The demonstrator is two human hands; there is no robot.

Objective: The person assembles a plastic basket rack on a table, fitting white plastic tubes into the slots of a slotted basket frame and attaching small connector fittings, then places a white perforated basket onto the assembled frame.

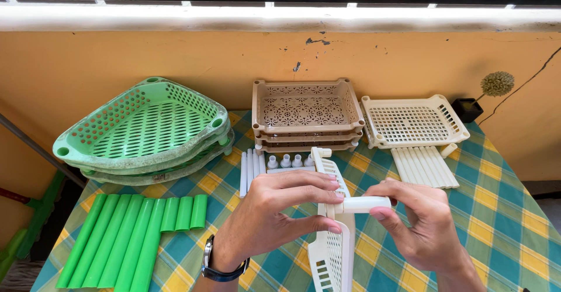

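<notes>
**Colours and patterns on the table**

A tablecloth [497, 210] checked in teal, yellow and white is seen. Green corner trays [146, 125] and green tubes [125, 233] are set at one side. Beige trays [305, 112] with lacy cut-outs are stacked beside a cream tray [412, 121]. White tubes [425, 166] are laid nearby.

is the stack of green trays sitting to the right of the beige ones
No, the green trays sit left of the beige trays, at the table's far left side.
</notes>
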